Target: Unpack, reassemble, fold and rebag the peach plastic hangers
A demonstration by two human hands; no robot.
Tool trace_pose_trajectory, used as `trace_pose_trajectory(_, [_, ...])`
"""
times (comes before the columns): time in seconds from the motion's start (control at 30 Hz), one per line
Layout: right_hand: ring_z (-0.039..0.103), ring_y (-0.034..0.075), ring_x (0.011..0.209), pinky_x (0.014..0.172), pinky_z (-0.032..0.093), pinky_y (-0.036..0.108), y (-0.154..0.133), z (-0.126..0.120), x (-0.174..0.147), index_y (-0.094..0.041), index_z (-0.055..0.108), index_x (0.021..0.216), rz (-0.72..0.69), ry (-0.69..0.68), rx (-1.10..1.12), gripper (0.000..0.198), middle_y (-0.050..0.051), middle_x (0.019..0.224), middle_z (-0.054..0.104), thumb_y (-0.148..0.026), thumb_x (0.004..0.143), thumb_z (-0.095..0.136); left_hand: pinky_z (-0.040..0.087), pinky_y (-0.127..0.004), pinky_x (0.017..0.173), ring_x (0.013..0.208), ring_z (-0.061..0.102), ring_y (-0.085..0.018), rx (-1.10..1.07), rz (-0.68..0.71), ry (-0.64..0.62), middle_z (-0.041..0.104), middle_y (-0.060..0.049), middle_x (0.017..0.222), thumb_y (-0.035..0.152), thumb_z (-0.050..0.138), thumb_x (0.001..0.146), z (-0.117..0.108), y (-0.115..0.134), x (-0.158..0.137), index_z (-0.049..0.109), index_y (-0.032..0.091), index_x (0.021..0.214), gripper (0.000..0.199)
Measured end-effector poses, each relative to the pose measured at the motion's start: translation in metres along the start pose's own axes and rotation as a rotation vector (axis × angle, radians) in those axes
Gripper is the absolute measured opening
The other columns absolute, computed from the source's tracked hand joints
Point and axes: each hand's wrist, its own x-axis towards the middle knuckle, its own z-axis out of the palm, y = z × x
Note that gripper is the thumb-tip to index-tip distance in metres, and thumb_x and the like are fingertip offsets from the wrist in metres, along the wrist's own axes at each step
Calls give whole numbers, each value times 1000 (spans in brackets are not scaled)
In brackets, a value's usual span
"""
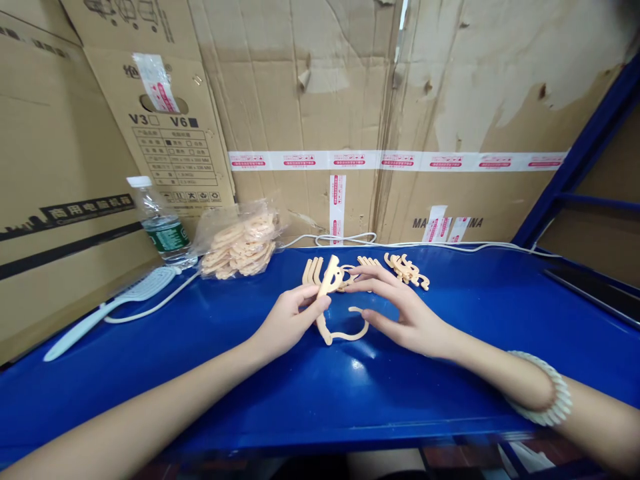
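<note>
My left hand (293, 317) is closed around a beige plastic folding hanger (329, 283), pinching it between thumb and fingers. The hanger's upper arm points up and away, and a thin curved hook (347, 337) bends out to the right below. My right hand (400, 307) is open, its fingers spread above the parts behind; its thumb tip is at the hook's right side, and I cannot tell if it touches. Beyond the hands lie curved beige arms (313, 270), more beige arms (369, 261) partly hidden by my right fingers, and a small pile of beige hooks (406, 270).
At the back left, a clear bag (240, 243) of beige parts stands beside a water bottle (163, 227). A pale hairbrush (115, 303) and white cable (155, 308) lie on the blue table (240, 407). Cardboard (310, 100) walls the back; a dark flat object (595, 293) lies right.
</note>
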Motion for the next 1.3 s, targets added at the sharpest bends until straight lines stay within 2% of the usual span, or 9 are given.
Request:
trace_pose_trajectory(0.07, [38,25,138,108,39,48,-1,-1,1,-27,58,128,128,-47,232,37,9,145,48,-23,91,59,47,-28,73,84,60,-21,58,45,-22,67,-4,87,35,66,84,-1,1,-1,75,15,99,26])
trace_pose_trajectory(0.17, [51,23,129,107,41,46,1,-1,3,-28,61,127,254,-95,505,36,7,136,58,-31,91,60,47,-29,78,90,62,-23,223,133,-53,69,-6,95,36,56,92,0,2,-3,73,17,106,29])
trace_pose_trajectory(0.33, [62,23,112,101,44,40,7,-3,4,-23,73,106,403,74,592,26,7,111,72,-39,87,66,48,-29,70,78,63,-20,443,226,4,69,-6,90,33,46,96,-2,0,-4,68,16,111,32])
trace_pose_trajectory(0.5, [65,13,63,65,50,28,11,-1,4,-19,64,107,607,204,669,38,0,75,70,-44,80,72,47,-33,82,94,63,-24,594,285,56,68,-9,104,26,41,97,-5,-1,-4,63,18,119,32])
trace_pose_trajectory(0.63, [56,8,45,47,40,21,16,7,2,-15,60,94,726,-6,805,42,-1,65,67,-48,74,74,47,-33,81,102,64,-26,886,358,67,65,-11,120,24,40,99,-2,-5,-7,59,21,126,33])
trace_pose_trajectory(0.8, [49,6,39,42,37,20,5,17,1,-14,61,85,670,-206,787,40,-2,58,65,-52,78,68,41,-29,64,82,65,-26,981,464,-34,69,-12,90,23,48,95,7,-6,-13,68,19,109,25])
trace_pose_trajectory(0.97, [52,8,36,36,36,19,-8,19,0,-14,62,81,687,-320,726,45,0,57,65,-60,81,62,29,-27,52,61,54,-21,964,498,-96,60,-8,68,22,45,94,12,2,-19,68,18,86,24])
trace_pose_trajectory(1.1, [51,8,33,35,36,19,-13,20,-4,-17,59,77,639,-294,560,40,-2,54,63,-55,86,59,24,-28,51,57,49,-19,925,484,-112,57,-6,66,19,45,91,10,0,-21,65,18,80,23])
trace_pose_trajectory(1.3, [54,8,42,47,43,20,-21,17,-2,-17,57,66,303,-181,164,38,0,57,62,-39,96,49,38,-28,62,68,60,-22,750,404,-62,67,-7,79,21,45,93,7,-4,-11,67,19,87,23])
